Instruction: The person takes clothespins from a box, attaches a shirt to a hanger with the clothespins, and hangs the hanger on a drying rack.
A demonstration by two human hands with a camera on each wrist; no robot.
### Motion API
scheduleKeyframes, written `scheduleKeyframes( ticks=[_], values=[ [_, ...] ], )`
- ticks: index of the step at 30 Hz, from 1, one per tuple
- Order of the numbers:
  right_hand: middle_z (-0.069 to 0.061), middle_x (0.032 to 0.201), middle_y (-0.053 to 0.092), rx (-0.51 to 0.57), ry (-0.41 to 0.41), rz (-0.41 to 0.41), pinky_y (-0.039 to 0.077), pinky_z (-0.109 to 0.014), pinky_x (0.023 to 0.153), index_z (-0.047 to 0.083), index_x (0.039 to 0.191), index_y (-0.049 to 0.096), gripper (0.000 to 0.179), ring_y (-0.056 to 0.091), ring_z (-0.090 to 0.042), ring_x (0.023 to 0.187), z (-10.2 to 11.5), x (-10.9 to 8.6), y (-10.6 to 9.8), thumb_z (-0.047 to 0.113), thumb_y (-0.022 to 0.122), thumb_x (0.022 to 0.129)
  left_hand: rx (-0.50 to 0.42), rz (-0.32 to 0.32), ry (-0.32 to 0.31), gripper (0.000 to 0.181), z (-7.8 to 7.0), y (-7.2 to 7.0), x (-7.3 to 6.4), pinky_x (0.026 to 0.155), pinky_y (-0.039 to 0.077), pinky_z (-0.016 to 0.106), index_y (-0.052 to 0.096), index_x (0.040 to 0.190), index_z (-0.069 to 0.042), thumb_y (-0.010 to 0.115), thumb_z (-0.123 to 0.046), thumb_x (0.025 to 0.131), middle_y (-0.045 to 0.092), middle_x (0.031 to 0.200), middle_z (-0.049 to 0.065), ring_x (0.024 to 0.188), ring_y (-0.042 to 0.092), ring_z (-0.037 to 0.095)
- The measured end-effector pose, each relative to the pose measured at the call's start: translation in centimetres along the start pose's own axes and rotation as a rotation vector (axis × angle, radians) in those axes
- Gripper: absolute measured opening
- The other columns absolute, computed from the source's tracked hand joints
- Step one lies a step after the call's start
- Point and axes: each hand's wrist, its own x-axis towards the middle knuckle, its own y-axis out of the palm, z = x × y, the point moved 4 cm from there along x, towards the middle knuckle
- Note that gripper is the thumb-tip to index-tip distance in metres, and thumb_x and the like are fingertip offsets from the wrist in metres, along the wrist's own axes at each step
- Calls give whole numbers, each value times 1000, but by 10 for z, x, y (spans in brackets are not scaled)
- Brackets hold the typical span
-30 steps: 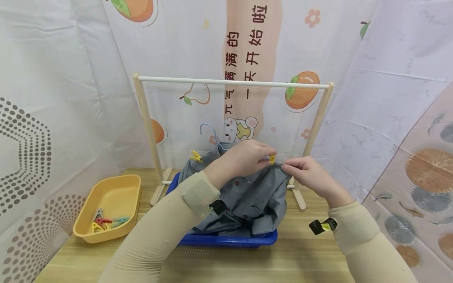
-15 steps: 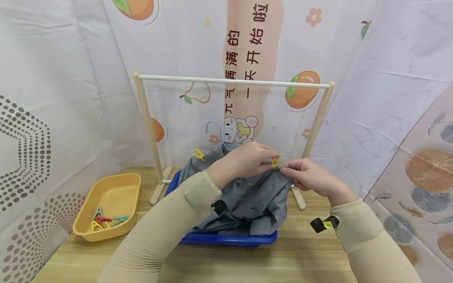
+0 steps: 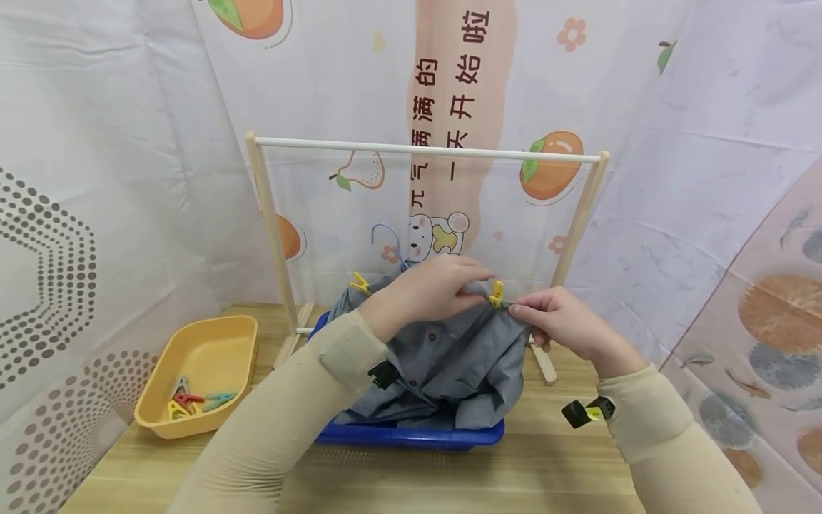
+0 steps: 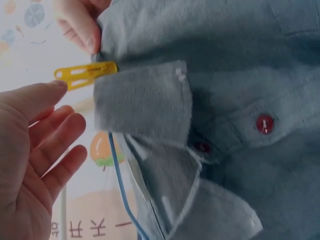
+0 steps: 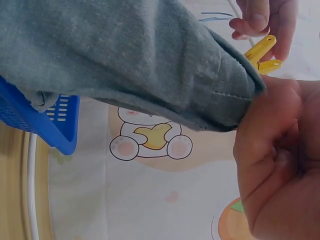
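A grey-blue shirt (image 3: 449, 357) with dark red buttons hangs on a light blue hanger (image 3: 387, 230), its lower part bunched in a blue basket (image 3: 411, 436). One yellow clothespin (image 3: 497, 294) bites the shirt's right shoulder, and another yellow clothespin (image 3: 361, 283) sits on the left shoulder. My left hand (image 3: 443, 287) is beside the right-hand clothespin, fingers spread apart; in the left wrist view the thumb tip (image 4: 59, 85) is at the clothespin's end. My right hand (image 3: 561, 321) pinches the shirt's shoulder edge just right of that clothespin.
Behind the basket stands a rack with a white rail (image 3: 424, 150) and wooden legs (image 3: 584, 214). A yellow tray (image 3: 212, 335) at left holds several coloured clothespins (image 3: 186, 401). All stands on a wooden table (image 3: 552, 464), with printed curtains around.
My left fingers have loosened from the right-hand clothespin and drawn slightly left, leaving it clamped on the shirt. The hanger hook rose, then dipped slightly. My right hand keeps its pinch.
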Motion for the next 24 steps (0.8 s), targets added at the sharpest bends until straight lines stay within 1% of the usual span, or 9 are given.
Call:
scheduleKeyframes(
  ticks=[2, 4, 8, 9, 11, 16, 18, 21, 24],
  values=[
    [-9, 61, 57, 15, 19, -11, 56, -37, 51, -6, 110, 72, 28, 57, -15, 49, -3, 0, 0, 18, 58, 106, -5, -17, -5, 37, 3, -2, -4, 79, 50, 19, 68, 133, -9, 72, -18, 97, 69, 126, 2, 83, 63, 5],
    [-11, 65, 61, 45, 29, -17, 59, -40, 55, -9, 113, 70, 29, 61, -15, 52, -4, -1, 0, 17, 57, 106, -4, -30, -12, 37, 6, -5, -10, 76, 50, 20, 68, 133, -9, 71, -20, 98, 71, 122, 2, 80, 62, 5],
    [-11, 64, 63, 89, 21, -19, 60, -41, 58, -12, 112, 68, 31, 63, -15, 54, -6, -4, -1, 17, 57, 107, 2, -48, -4, 35, 13, -13, -24, 75, 51, 22, 70, 131, -6, 70, -21, 99, 72, 116, 4, 79, 63, 5],
    [-11, 65, 63, 102, 20, -17, 60, -41, 59, -12, 112, 68, 31, 63, -15, 55, -7, -4, -1, 17, 56, 107, 4, -58, -3, 34, 15, -16, -27, 74, 51, 23, 70, 130, -6, 70, -21, 99, 73, 112, 3, 78, 63, 6],
    [-10, 66, 63, 126, 23, -10, 60, -42, 60, -13, 109, 66, 32, 64, -15, 56, -10, -5, -1, 17, 55, 107, -5, -91, 9, 32, 19, -21, -35, 73, 53, 24, 71, 127, -4, 71, -19, 98, 74, 111, 5, 79, 66, 8],
    [-9, 68, 61, 159, 0, 6, 60, -41, 59, -15, 99, 61, 33, 64, -15, 58, -15, -7, -2, 16, 53, 108, -50, -183, 34, 28, 31, -34, -52, 68, 55, 22, 73, 119, 1, 73, -12, 95, 74, 96, 6, 76, 68, 12],
    [-8, 69, 61, 166, -19, 9, 60, -40, 59, -16, 98, 61, 33, 65, -15, 58, -15, -8, -2, 15, 53, 108, -49, -212, 39, 27, 35, -38, -59, 66, 55, 23, 73, 117, 2, 74, -11, 93, 73, 91, 5, 74, 67, 12],
    [-9, 71, 63, 184, -46, 15, 60, -39, 61, -17, 98, 60, 33, 66, -15, 60, -15, -9, -1, 14, 53, 108, -30, -237, 30, 25, 41, -43, -69, 64, 55, 26, 74, 114, 3, 75, -10, 93, 72, 88, 5, 73, 66, 13],
    [-9, 73, 63, 205, -65, 20, 61, -38, 62, -17, 98, 60, 31, 67, -15, 61, -15, -10, -1, 12, 51, 108, -31, -249, 17, 25, 47, -46, -78, 65, 57, 31, 74, 114, 3, 75, -9, 92, 72, 89, 5, 75, 66, 15]
  ],
)
